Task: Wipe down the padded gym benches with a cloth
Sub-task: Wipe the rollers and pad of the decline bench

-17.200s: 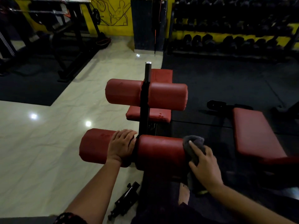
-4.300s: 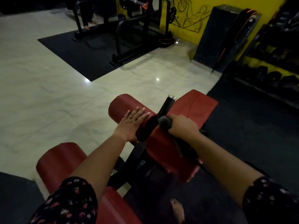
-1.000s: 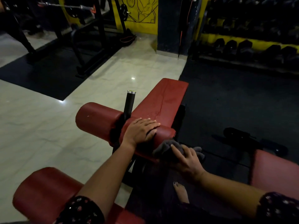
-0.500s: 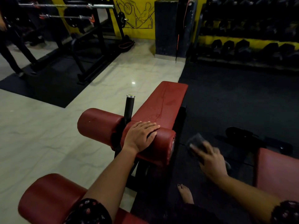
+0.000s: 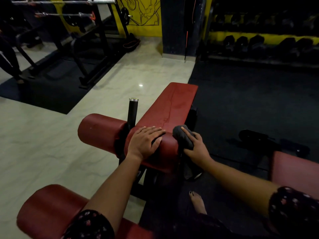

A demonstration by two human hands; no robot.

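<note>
A red padded bench [image 5: 174, 104] stretches away from me at mid-frame. Across its near end lies a red upper roller pad [image 5: 101, 131], split by a black post [image 5: 133, 111]. My left hand [image 5: 145, 142] rests flat on top of the roller's right half, fingers straight. My right hand [image 5: 195, 147] holds a dark grey cloth [image 5: 183, 137] bunched against the roller's right end face. A lower red roller pad [image 5: 51, 211] sits at the bottom left under my forearm.
A second red bench [image 5: 296, 171] is at the right edge, on black rubber matting. My bare foot [image 5: 198, 202] stands below the bench frame. A barbell rack [image 5: 82, 42] and a person's legs [image 5: 8, 59] are at the far left, and a dumbbell rack [image 5: 262, 44] at the back right.
My right hand has brought the cloth up from out to the right, over the matting, to the roller's right end. My left hand has stayed on the roller.
</note>
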